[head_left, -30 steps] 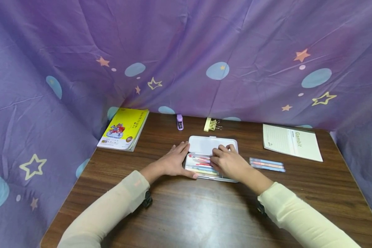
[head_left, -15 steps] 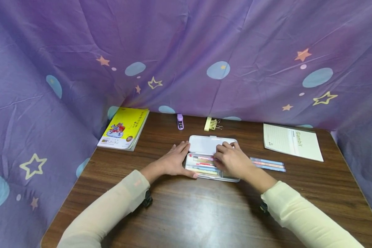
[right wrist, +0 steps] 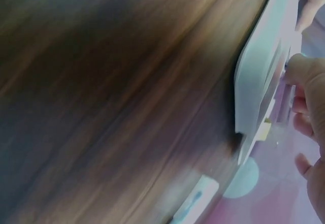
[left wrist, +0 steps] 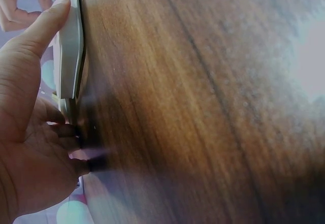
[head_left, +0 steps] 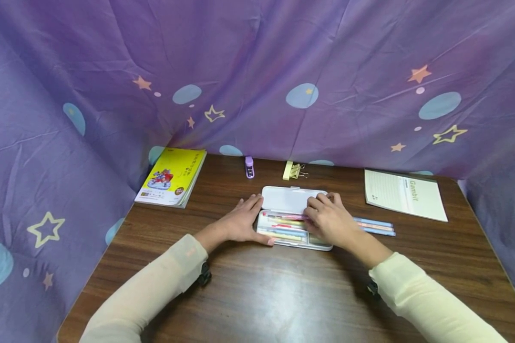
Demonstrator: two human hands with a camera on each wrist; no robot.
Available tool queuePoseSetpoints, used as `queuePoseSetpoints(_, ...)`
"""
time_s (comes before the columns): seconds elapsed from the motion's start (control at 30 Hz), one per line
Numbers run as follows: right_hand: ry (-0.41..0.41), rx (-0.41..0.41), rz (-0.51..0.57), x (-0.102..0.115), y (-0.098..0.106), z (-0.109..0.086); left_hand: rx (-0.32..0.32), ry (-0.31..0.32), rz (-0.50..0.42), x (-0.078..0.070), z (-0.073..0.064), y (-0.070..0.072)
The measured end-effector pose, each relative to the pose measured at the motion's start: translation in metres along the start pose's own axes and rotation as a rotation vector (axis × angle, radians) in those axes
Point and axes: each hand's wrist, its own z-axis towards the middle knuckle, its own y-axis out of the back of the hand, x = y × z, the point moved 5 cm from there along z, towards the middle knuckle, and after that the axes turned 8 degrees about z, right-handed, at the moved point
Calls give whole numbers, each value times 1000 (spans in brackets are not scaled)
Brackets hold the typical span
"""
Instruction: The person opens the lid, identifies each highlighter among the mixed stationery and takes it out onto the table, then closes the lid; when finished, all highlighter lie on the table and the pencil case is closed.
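Note:
A white pencil case lies with its lid laid back on the table, several pens and markers in its tray. My left hand rests at the case's left end, fingers fairly straight along the side and thumb on the front edge. Over the right part of the tray, my right hand pinches a pinkish pen with curled fingers; its held end is mostly hidden. In the right wrist view the thumb sits just above the case wall.
Several blue and orange pens lie right of the case. Behind it are a purple stapler and a yellow binder clip. A yellow book lies far left, a pale notebook far right. A purple curtain hangs behind.
My right hand has shifted rightward over the tray, the pinkish pen moving with it and more of the other pens showing. The left hand stays in place.

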Motion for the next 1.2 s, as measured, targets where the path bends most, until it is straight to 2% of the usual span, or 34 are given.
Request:
queuePoseSetpoints(0.17,10,-8,-44,-7,9,-7,-11,-8,3,-1,0,2)
queuePoseSetpoints(0.4,1,-70,-58,-19,23,-23,-5,-9,4,-1,0,0)
queuePoseSetpoints(0.63,-40,-77,-69,-34,39,-43,5,4,9,-3,0,1)
queuePoseSetpoints(1.2,-97,-79,-42,-60,57,-127,-4,-1,-3,-2,-1,1)
